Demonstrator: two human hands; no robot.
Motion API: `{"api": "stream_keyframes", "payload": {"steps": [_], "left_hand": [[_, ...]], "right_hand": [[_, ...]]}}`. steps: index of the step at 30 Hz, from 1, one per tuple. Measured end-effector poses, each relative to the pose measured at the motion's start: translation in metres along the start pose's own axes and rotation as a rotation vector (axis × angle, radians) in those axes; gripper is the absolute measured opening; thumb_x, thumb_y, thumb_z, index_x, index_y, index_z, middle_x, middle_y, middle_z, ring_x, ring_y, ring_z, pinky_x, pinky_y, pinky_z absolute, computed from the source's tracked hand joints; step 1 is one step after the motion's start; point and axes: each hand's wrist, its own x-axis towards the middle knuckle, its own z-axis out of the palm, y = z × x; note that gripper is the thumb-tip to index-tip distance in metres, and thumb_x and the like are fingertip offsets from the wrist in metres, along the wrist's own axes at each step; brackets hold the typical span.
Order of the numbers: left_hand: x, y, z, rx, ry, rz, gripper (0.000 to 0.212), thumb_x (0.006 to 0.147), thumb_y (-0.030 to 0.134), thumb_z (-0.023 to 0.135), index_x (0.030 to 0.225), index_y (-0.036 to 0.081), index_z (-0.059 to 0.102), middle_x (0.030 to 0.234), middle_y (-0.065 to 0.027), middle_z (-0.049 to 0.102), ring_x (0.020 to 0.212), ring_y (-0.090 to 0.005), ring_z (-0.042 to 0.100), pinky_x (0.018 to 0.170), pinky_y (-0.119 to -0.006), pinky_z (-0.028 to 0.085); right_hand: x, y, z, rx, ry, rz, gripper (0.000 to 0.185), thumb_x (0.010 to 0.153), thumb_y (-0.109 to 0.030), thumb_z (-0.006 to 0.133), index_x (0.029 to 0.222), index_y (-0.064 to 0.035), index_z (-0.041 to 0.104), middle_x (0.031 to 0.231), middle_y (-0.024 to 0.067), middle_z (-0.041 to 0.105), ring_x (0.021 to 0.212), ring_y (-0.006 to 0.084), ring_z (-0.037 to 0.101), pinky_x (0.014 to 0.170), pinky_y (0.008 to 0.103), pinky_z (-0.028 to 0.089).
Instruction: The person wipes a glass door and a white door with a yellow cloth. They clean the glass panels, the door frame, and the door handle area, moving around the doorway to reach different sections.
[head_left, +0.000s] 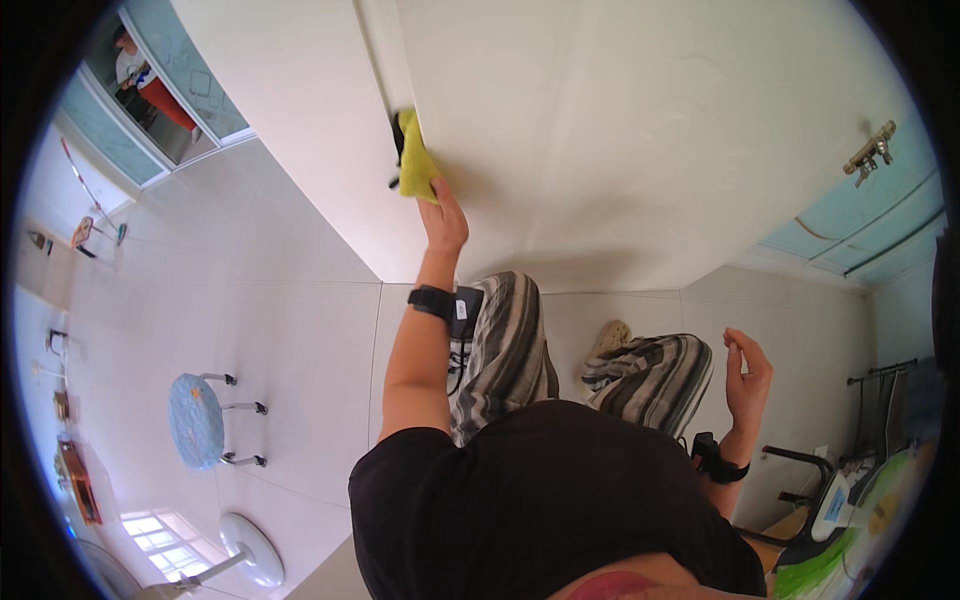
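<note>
My left hand (448, 217) grips a yellow-green cloth (417, 161), with the thumb on its near side. The cloth lies against the edge strip of a large white panel (570, 150), over a black fitting (397, 135) that looks like a door handle. Most of that fitting is hidden by the cloth. Out to the right, my right hand (748, 373) hangs in the air beside my bent knee, its fingers loosely curled around nothing. A black strap sits on each wrist.
A round stool with a blue cover (196, 421) stands on the tiled floor at left, near a white pedestal base (252, 549). Another person (154, 82) is in the far doorway. A metal door lock (870, 154) and a dark-framed chair (814, 480) are at right.
</note>
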Motion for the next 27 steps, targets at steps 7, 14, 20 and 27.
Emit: {"api": "stream_keyframes", "payload": {"steps": [7,14,20,27], "left_hand": [[-0.092,-0.110,-0.015,-0.189,0.160,-0.561,0.072,0.106,0.053,0.033,0.150,-0.004,0.033,0.145,-0.0185,0.045,0.131,-0.0298,0.043,0.111,-0.036,0.031],[-0.111,-0.113,-0.039,-0.528,0.160,-0.791,0.073,0.105,0.056,0.033,0.157,0.007,0.021,0.152,-0.0106,0.040,0.138,-0.0249,0.039,0.115,-0.035,0.028],[-0.087,-0.040,-0.022,-0.439,0.293,-0.613,0.068,0.104,0.056,0.040,0.150,0.006,0.032,0.132,-0.0069,0.047,0.118,-0.0199,0.046,0.101,-0.035,0.038],[-0.023,0.067,-0.027,-0.061,0.190,-0.207,0.058,0.106,0.036,0.040,0.148,-0.003,0.030,0.143,-0.0212,0.036,0.128,-0.0321,0.037,0.110,-0.042,0.030]], "right_hand": [[0.016,0.012,-0.005,0.005,-0.032,-0.087,0.018,0.096,-0.003,0.058,0.111,-0.0008,0.070,0.102,0.0138,0.072,0.096,0.0241,0.069,0.088,0.0324,0.052],[0.023,0.057,-0.023,0.007,0.009,-0.115,0.020,0.098,-0.005,0.057,0.113,0.0001,0.069,0.106,0.0125,0.073,0.098,0.0225,0.069,0.089,0.0330,0.052],[0.110,0.151,-0.077,0.319,0.216,0.037,0.039,0.102,-0.015,0.053,0.139,-0.0028,0.055,0.132,0.0119,0.062,0.113,0.0198,0.063,0.096,0.0328,0.049],[0.264,0.199,-0.094,0.232,0.586,0.271,0.075,0.100,-0.058,0.045,0.152,-0.0034,0.039,0.152,0.0185,0.045,0.139,0.0304,0.044,0.115,0.0429,0.031]]}}
